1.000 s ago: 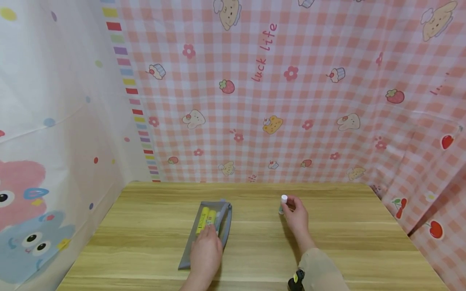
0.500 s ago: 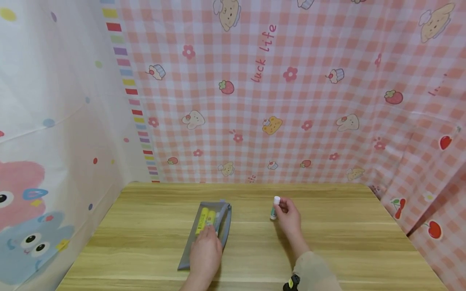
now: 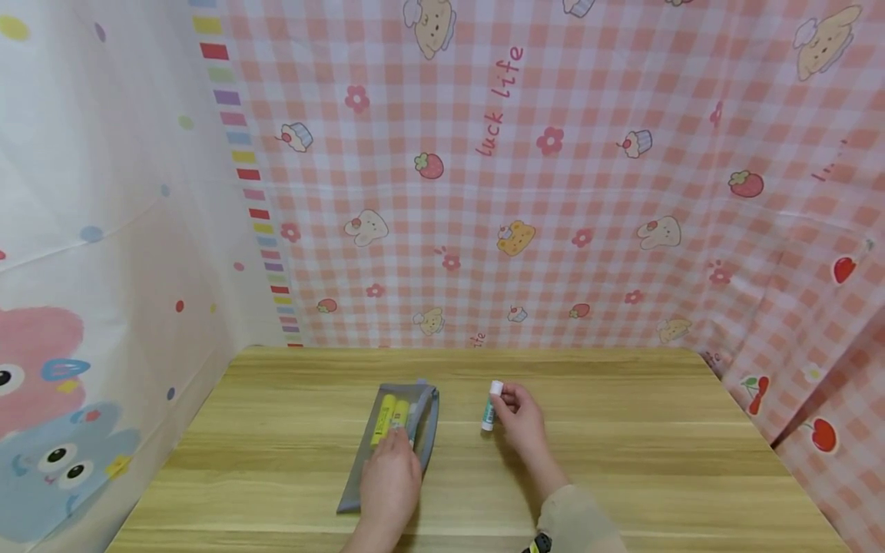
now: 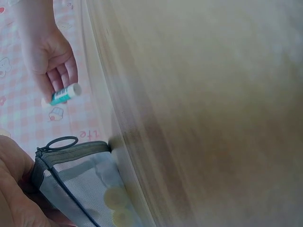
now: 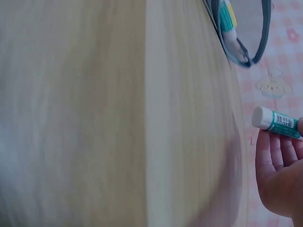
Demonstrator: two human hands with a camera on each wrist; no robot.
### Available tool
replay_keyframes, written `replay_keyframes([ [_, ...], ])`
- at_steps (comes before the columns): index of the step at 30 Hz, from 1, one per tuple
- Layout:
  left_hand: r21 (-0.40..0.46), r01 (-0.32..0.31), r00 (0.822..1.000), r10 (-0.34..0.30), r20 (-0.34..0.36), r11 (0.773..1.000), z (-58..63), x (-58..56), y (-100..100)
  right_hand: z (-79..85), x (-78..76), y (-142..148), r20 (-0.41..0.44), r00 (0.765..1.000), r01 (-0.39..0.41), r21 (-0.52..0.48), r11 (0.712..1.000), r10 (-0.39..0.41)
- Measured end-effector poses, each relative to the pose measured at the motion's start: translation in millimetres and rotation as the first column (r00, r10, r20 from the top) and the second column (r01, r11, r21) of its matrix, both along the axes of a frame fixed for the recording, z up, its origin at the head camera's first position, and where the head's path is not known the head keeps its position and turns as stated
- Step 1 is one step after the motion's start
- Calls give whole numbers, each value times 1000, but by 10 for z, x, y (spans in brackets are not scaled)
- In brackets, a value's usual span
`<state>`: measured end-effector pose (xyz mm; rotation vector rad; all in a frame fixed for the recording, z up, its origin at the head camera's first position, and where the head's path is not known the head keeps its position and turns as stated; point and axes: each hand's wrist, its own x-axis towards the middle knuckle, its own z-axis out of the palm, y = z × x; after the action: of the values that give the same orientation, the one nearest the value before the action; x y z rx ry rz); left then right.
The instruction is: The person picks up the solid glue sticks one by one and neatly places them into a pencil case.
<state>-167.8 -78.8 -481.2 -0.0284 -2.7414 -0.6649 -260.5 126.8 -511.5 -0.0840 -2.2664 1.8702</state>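
A grey mesh zip pouch [image 3: 369, 461] lies on the wooden table, its zipped side gaping on the right. Yellow tubes [image 3: 383, 421] show through the mesh. In the right wrist view, a teal-and-white stick [image 5: 228, 21] also shows inside the mouth. My left hand [image 3: 391, 480] lies over the pouch's near part and holds its edge; its fingertips are partly hidden. To the right of the pouch, my right hand [image 3: 523, 422] pinches a white-and-teal glue stick [image 3: 489, 412] between thumb and fingers. The glue stick is tilted and held just above the table, apart from the pouch.
The wooden table [image 3: 643, 445] reaches back to a pink checked cloth [image 3: 470, 192]. A white patterned cloth [image 3: 131, 230] hangs on the left. A black strap with a yellow mark [image 3: 538, 544] sits near the right sleeve [image 3: 577, 516].
My right hand has moved left with the glue stick, closer to the pouch. The left hand and the pouch have stayed in place.
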Motion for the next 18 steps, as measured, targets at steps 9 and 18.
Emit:
replay_keyframes([
  [9,-3,-4,1000,4,-1,1000,-6,-5,-3,1,35,-286,62,996,-58,16,998,57],
  [18,5,4,1000,-4,-6,1000,-12,-12,-11,11,73,-511,76,988,-134,32,990,131],
])
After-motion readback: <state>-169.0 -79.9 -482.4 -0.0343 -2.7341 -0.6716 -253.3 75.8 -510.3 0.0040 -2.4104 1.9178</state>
